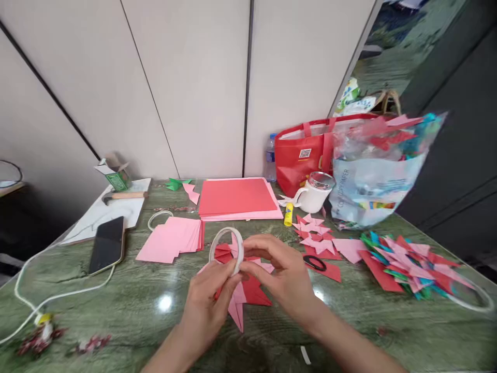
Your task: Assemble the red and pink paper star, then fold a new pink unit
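Note:
A white roll of tape stands upright on edge above the middle of the table. My left hand pinches its lower rim between thumb and fingers. From the right, my right hand closes its thumb and fingertips on the roll's near side; whether they grip a loose tape end is too small to tell. Beneath both hands lies a folded paper star in red and pink, partly covered by the roll and fingers.
Pink paper squares lie to the left, near a phone and a hammer. Behind is a stack of red sheets. To the right are a glue stick, a white mug, black scissors and a pile of folded paper.

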Motion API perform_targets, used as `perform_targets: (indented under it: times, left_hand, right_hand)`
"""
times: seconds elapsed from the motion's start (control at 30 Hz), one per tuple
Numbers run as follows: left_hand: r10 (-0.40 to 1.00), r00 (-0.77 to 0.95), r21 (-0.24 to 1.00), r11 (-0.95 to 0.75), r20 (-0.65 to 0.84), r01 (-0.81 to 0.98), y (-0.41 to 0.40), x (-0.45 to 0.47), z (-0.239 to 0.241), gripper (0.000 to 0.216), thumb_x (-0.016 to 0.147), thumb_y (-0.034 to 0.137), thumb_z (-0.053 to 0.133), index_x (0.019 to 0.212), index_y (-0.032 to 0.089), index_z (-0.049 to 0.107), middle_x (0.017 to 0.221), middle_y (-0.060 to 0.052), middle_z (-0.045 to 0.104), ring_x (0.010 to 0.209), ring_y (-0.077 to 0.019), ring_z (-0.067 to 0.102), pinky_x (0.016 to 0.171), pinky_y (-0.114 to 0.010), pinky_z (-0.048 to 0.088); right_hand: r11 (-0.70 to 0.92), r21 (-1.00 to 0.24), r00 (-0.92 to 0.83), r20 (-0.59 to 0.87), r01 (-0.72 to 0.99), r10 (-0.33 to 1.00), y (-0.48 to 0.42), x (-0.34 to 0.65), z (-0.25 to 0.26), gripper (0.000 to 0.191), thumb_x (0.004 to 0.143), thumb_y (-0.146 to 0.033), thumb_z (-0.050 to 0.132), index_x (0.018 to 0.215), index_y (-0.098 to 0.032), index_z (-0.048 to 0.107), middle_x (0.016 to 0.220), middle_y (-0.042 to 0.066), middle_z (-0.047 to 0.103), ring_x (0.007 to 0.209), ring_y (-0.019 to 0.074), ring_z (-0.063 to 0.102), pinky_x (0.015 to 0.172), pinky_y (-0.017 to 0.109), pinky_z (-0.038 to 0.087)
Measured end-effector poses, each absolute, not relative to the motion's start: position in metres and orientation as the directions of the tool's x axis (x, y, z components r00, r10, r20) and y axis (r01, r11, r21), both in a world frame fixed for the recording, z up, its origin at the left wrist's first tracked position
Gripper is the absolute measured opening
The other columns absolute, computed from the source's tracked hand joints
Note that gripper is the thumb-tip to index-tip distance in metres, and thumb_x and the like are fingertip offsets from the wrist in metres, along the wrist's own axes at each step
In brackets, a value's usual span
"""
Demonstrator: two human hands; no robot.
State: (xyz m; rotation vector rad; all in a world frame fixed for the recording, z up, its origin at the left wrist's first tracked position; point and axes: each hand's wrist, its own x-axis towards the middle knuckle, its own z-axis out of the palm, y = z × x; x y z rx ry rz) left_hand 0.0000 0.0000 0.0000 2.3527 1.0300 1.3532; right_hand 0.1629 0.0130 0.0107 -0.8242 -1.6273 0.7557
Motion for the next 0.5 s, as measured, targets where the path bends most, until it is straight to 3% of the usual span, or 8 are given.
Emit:
perform_targets:
  times: [0.17,0.3,0.5]
  left_hand:
    - [0.592,0.348,0.423,-0.785,0.727,0.452,0.0059,0.0003,-0.0084,0.024,0.086,0.009,0.050,0.107,0.019,0.058,0.072,-0.001,0.066,0.059,-0.0119,0.058,0.059,-0.024,0.045]
    - [0.626,0.363,0.412,-0.753,0.690,0.513,0.0058,0.0006,-0.0109,0.024,0.086,0.010,0.048,0.107,0.019,0.057,0.070,-0.001,0.063,0.058,-0.0119,0.053,0.056,-0.025,0.042]
    - [0.674,0.354,0.437,-0.710,0.648,0.552,0.0047,0.0016,-0.0114,0.024,0.087,0.013,0.047,0.107,0.018,0.058,0.066,0.000,0.060,0.058,-0.0130,0.049,0.059,-0.025,0.041]
  right_hand:
    - [0.558,-0.809,-0.131,0.543,0.186,0.830,0.0142,0.1617,0.0081,0.003,0.079,-0.018,0.065,0.081,-0.021,0.063,0.087,0.003,0.061,0.083,0.0156,0.060,0.072,0.028,0.052]
    - [0.582,-0.774,-0.127,0.570,0.250,0.812,0.0137,0.1603,0.0074,0.008,0.078,-0.017,0.065,0.071,-0.020,0.061,0.083,0.002,0.056,0.079,0.0145,0.058,0.073,0.029,0.049]
    - [0.544,-0.820,-0.075,0.540,0.178,0.838,0.0101,0.1592,-0.0001,0.012,0.079,-0.016,0.064,0.087,-0.020,0.057,0.082,0.001,0.061,0.076,0.0135,0.059,0.070,0.027,0.050]
